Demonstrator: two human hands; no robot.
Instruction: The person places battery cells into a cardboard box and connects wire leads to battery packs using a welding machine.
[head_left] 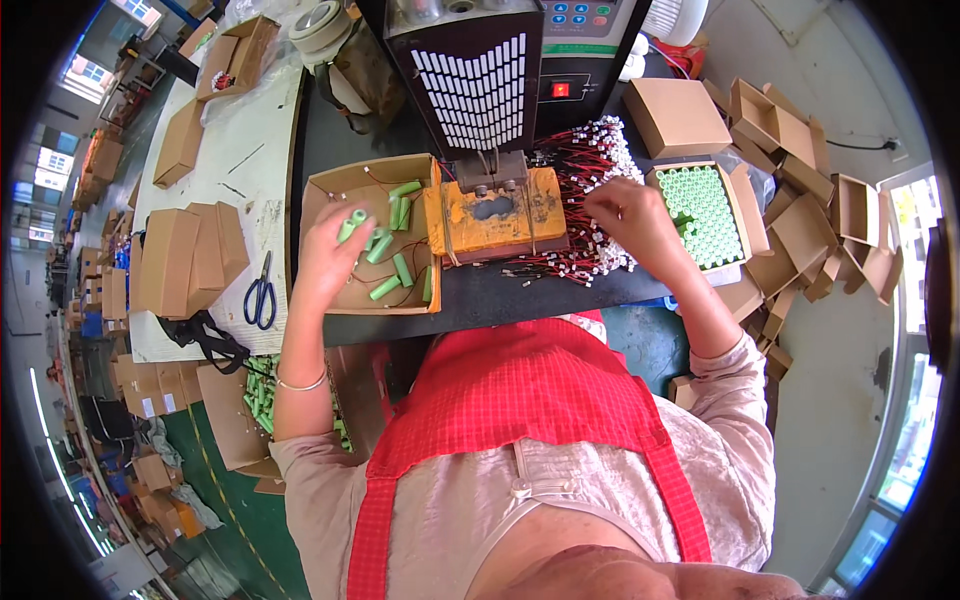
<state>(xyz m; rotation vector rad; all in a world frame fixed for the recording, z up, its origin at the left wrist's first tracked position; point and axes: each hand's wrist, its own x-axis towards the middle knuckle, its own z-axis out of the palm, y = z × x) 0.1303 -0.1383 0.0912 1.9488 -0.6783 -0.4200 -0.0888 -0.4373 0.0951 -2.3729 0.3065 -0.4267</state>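
Observation:
My left hand (328, 250) is above an open cardboard box (325, 296), its fingers closed on a green battery cell (352, 226), slightly blurred. Several loose green cells lie in that box, some with thin red wires. My right hand (640, 222) hovers over a heap of red and black wire leads (582, 172) with white connectors. Its fingers are pinched together at the leads, and what they grip is too small to make out. Between my hands an orange block (545, 208) with a dark hollow sits beneath the spot welder's electrodes (487, 165).
The welding machine (470, 90) stands at the back. To the right is a box packed with upright green cells (700, 215), beside stacked empty cartons (800, 220). Scissors (261, 295) and folded cartons (185, 262) lie left. A lower box of green cells (262, 395) sits below the table edge.

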